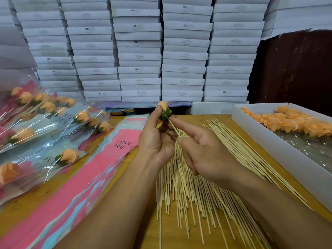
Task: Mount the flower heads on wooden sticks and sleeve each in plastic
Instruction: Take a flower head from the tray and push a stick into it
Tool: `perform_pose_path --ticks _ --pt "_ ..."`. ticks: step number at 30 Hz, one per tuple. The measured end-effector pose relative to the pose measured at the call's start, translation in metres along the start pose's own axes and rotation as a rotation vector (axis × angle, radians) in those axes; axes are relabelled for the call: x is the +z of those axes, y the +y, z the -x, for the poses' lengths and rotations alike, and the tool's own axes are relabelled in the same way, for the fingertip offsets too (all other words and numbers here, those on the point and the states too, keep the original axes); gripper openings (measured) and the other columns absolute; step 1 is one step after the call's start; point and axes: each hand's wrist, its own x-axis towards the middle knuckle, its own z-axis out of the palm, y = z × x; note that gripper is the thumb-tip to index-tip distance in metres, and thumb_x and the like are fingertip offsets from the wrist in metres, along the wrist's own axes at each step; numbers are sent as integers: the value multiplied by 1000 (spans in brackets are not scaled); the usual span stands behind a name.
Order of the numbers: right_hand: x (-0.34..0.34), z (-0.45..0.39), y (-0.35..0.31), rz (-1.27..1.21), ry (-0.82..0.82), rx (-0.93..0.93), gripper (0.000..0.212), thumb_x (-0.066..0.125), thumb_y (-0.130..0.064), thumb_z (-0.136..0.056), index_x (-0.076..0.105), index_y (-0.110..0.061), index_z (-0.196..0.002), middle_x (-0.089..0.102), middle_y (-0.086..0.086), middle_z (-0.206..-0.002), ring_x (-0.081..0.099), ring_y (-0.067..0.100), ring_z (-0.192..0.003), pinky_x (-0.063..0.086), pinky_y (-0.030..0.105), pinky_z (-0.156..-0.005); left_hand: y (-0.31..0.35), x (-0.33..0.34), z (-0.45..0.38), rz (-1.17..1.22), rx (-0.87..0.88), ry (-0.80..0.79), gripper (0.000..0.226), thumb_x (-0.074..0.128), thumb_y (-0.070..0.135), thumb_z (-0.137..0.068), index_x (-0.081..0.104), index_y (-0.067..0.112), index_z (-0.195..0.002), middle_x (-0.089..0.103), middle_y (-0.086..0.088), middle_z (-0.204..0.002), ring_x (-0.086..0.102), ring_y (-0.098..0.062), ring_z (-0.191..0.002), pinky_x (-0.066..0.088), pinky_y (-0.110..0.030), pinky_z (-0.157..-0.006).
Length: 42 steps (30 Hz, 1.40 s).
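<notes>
My left hand [158, 139] holds an orange flower head [163, 110] with a green base, lifted above the table's middle. My right hand [203, 151] grips a wooden stick [173, 128] whose tip touches the green base of the flower. The index finger lies stretched along the stick. Under both hands spreads a heap of loose wooden sticks [194, 187]. A stack of pink and blue plastic sleeves [75, 187] printed "LOVE YOU" lies to the left. Finished sleeved flowers [45, 123] are piled at the far left.
A white box [280, 146] at the right holds several orange flower heads [291, 123] on clear film. A wall of stacked white cartons [140, 51] stands behind the wooden table [143, 230]. A dark panel shows at the back right.
</notes>
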Motion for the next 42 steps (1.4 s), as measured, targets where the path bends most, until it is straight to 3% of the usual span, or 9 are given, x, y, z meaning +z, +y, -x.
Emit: perform_pose_path --ticks 5,11,15,21,25,32,36,39,42 --pt "-2 -1 2 -11 3 0 56 42 -10 -104 41 -51 -142 48 -9 -40 38 7 -36 37 31 -46 -1 0 0 -28 10 -10 17 65 25 -94 62 9 -97 64 -6 -67 52 -9 -56 38 -16 -51" --pt "-3 -2 5 -8 -4 -10 56 42 -11 -103 44 -52 -142 46 -7 -41 38 8 -36 38 34 -48 -1 0 1 -51 39 -16 31 65 24 -93 57 8 -118 65 -9 -68 52 -10 -55 39 -16 -50" --pt "-4 -3 6 -27 -15 -24 55 42 -13 -102 44 -43 -148 45 -6 -41 40 5 -36 40 28 -43 0 0 1 -55 47 -21 28 65 24 -93 58 7 -114 65 -9 -68 51 -10 -55 38 -17 -48" --pt "-2 -3 6 -79 -46 -56 55 42 -22 -92 47 -53 -137 45 -3 -40 40 5 -35 40 23 -41 1 -1 2 -49 65 -13 30 65 24 -94 58 8 -119 65 -9 -69 54 -11 -57 40 -19 -56" --pt "-3 -3 8 -67 -35 -51 55 41 -13 -100 45 -45 -144 45 -4 -40 40 5 -35 40 23 -42 0 -1 1 -58 74 -9 30 65 23 -93 57 8 -118 66 -9 -68 54 -11 -56 40 -19 -53" --pt "-3 -3 8 -62 -21 -25 56 40 -7 -103 45 -52 -135 43 -3 -41 39 5 -36 39 24 -43 0 -2 0 -87 102 -11 33 64 20 -94 56 8 -123 65 -8 -66 53 -12 -55 39 -19 -48" --pt "-3 -4 10 -55 -5 -5 53 42 -9 -104 45 -49 -139 43 -1 -41 38 6 -36 38 24 -43 0 -4 0 -249 232 1 6 59 14 -96 57 14 -101 59 -6 -69 50 -12 -50 37 -19 -42" --pt "-4 -5 13 -46 4 21 49 44 -9 -105 46 -36 -146 43 -3 -42 37 6 -36 35 23 -42 -2 -5 -2 -460 376 51 11 55 8 -96 51 18 -93 57 -5 -66 45 -14 -45 32 -21 -39" --pt "-5 -5 15 -73 -3 17 48 44 -6 -105 53 -45 -131 40 -3 -44 34 8 -37 29 26 -40 -5 -6 -2 -554 453 75 14 53 5 -96 48 18 -93 55 -9 -69 42 -15 -45 30 -21 -39"
